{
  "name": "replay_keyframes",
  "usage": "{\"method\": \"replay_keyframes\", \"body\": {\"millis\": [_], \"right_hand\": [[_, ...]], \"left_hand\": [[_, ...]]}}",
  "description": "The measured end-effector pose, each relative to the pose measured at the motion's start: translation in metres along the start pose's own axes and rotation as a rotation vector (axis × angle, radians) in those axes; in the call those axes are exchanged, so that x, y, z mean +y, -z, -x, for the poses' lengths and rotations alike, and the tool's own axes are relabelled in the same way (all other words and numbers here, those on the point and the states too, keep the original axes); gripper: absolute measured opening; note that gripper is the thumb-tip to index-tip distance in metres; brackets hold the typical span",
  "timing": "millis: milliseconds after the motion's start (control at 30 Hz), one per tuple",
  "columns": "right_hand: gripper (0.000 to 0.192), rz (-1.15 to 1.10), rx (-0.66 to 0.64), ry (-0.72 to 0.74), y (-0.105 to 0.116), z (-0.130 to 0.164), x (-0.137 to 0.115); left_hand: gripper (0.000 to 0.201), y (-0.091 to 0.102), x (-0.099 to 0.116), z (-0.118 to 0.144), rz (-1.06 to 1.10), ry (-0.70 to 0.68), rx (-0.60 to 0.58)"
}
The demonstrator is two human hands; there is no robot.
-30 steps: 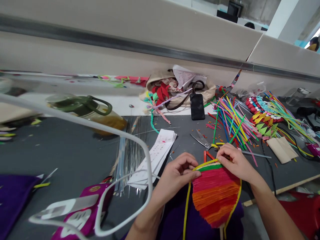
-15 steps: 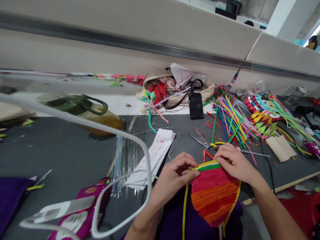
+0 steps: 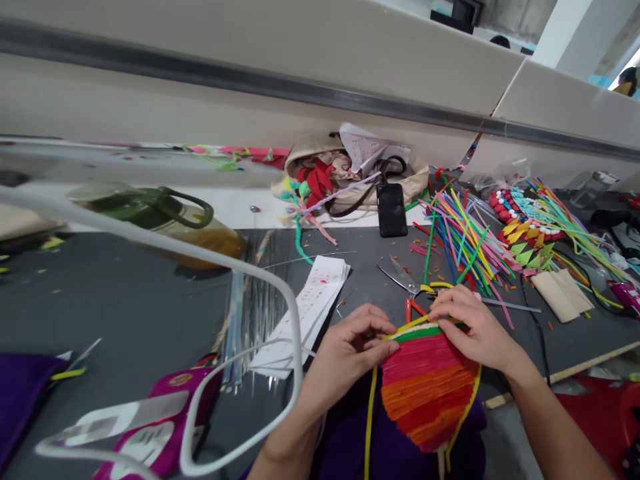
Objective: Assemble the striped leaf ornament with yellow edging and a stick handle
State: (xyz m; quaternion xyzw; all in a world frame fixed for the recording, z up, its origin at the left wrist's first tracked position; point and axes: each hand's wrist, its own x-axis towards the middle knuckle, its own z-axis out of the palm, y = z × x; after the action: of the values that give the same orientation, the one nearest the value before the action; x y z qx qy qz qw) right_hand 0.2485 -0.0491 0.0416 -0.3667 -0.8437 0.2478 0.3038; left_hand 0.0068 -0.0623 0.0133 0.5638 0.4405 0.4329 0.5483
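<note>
Between my hands is a leaf-shaped craft piece (image 3: 430,387), banded in pink, orange and red, with green and cream strips along its top edge and a stick at its lower tip. A yellow pipe cleaner (image 3: 413,325) runs over that top edge, its ends hanging down both sides. My left hand (image 3: 357,340) pinches the upper left corner with thumb and fingers. At the upper right, my right hand (image 3: 465,327) is closed on the top edge and the yellow strip, its fingertips partly hiding the contact. Just beyond lie scissors (image 3: 411,287) with yellow-and-black handles.
Loose coloured pipe cleaners (image 3: 465,240) spread at the right, beside a beaded, petalled piece (image 3: 525,220). A phone (image 3: 391,210), folded paper (image 3: 320,300), clear strips (image 3: 255,300) and a green-lidded jug (image 3: 150,213) occupy the table. A white cable (image 3: 240,267) loops across the left foreground.
My right hand has shifted very slightly along the top edge, and the yellow pipe cleaner there stands a little higher off the piece. My left hand keeps its place.
</note>
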Motion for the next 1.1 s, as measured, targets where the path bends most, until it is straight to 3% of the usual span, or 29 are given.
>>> {"method": "replay_keyframes", "body": {"millis": [300, 1100], "right_hand": [[0.016, -0.014, -0.001, -0.04, 0.0019, -0.0034, -0.0029], [0.023, -0.008, -0.008, 0.042, -0.0016, -0.0022, 0.0022]], "left_hand": [[0.006, -0.0004, 0.0023, 0.0001, -0.034, -0.028, -0.009], [0.007, -0.0013, 0.0056, 0.0011, -0.069, -0.055, -0.002]]}}
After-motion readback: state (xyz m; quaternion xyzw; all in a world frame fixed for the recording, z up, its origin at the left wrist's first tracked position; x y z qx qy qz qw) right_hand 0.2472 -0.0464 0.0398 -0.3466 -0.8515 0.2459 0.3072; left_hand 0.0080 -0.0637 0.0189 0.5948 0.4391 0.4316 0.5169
